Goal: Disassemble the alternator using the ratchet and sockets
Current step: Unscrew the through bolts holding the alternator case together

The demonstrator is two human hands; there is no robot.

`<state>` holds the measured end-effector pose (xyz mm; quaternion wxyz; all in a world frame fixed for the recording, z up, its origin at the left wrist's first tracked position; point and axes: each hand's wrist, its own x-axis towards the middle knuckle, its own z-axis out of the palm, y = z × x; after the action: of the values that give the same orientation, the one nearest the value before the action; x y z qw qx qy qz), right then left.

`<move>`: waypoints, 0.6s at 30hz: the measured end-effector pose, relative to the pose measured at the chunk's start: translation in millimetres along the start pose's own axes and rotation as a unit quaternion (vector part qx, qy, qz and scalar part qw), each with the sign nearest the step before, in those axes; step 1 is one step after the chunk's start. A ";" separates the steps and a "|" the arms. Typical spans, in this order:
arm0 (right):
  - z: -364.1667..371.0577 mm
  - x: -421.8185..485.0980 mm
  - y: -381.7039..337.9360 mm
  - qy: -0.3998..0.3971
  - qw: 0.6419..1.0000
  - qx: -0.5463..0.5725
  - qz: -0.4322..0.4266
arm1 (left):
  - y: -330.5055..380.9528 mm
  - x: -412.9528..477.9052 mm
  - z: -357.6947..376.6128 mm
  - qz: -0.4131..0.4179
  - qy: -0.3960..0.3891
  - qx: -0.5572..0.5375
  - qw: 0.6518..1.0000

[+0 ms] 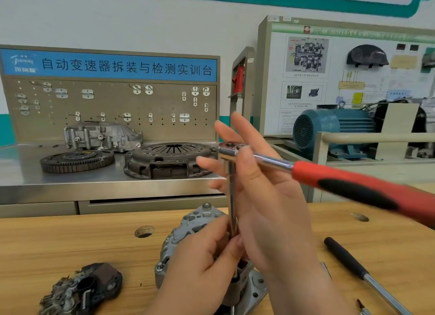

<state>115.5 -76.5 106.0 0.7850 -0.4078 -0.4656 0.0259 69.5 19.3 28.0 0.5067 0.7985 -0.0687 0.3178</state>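
Nearest to the camera, on the wooden worktop (pixel 70 244), a dark, dirty part (pixel 82 288) lay at the lower left, apart from everything else; at the lower right lay a black-handled tool (pixel 346 258) with a bright metal shaft; between them stood the alternator (pixel 186 230), grey and ribbed, partly hidden behind the hands; the left hand (pixel 202 267) was in front of it, its fingertips and thumb pinching the lower end of an upright extension bar (pixel 231 197), whose tip went down into the alternator; the right hand (pixel 266 197) stood just beside the bar and higher, its fingers spread and nearly straight, the thumb lying against the head of the ratchet (pixel 329 176); the ratchet sat on top of the bar, and its red and black handle pointed out to the right, blurred; I could not tell if the thumb really clamped the head; a round hole (pixel 144 231) was in the wood left of the alternator; behind, on a steel worktop (pixel 23 171), lay a rusty clutch cover (pixel 169 159), a toothed flywheel (pixel 77 160) left of it, and an aluminium housing (pixel 101 136) behind both; farther back stood a pegboard (pixel 113 107) with metal hooks under a blue sign (pixel 117 66); to the right were a blue motor (pixel 329 126) and a display board (pixel 341 79) against the wall.
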 end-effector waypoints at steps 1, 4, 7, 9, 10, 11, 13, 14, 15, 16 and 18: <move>1.0 -0.2 0.3 -0.005 0.999 0.047 0.008 | -0.2 -0.7 0.2 0.001 0.000 0.001 1.000; -2.9 0.1 1.7 -0.014 0.993 0.092 0.070 | 2.3 -3.1 -0.5 0.003 -0.013 0.035 0.999; -0.4 -0.6 -1.5 -0.008 0.995 0.075 0.065 | 2.2 -3.4 -1.2 0.020 -0.014 0.045 0.999; 0.5 -2.1 0.6 0.003 1.000 0.005 0.006 | 0.4 -2.7 -0.9 0.014 -0.007 0.025 1.000; -0.2 -1.6 -0.1 0.009 0.999 -0.041 -0.023 | -0.7 -2.4 -0.4 0.006 -0.009 0.011 1.000; -0.7 -0.6 -0.6 0.015 0.995 -0.090 -0.046 | -1.7 -2.0 0.3 -0.003 -0.011 0.001 1.000; -0.6 -0.1 1.9 0.013 0.990 -0.128 -0.058 | -3.2 -1.1 0.9 -0.006 -0.004 -0.001 1.000; 1.1 -0.1 3.0 0.013 0.992 -0.113 -0.055 | -4.0 -0.7 1.2 0.000 0.000 0.001 1.000; 2.7 -0.1 3.3 0.011 0.996 -0.077 -0.043 | -3.6 -0.8 1.2 0.005 0.002 0.001 1.000; 2.4 -0.2 3.9 0.004 1.000 -0.027 -0.015 | -3.3 -1.1 1.0 0.008 0.001 -0.003 1.000; -0.8 0.4 1.4 -0.009 0.996 0.062 0.058 | -1.6 -2.1 0.2 0.011 -0.009 0.005 1.000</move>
<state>116.7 -75.8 105.2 0.8016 -0.3846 -0.4458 0.1039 68.6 19.4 25.5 0.4990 0.8029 -0.0803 0.3162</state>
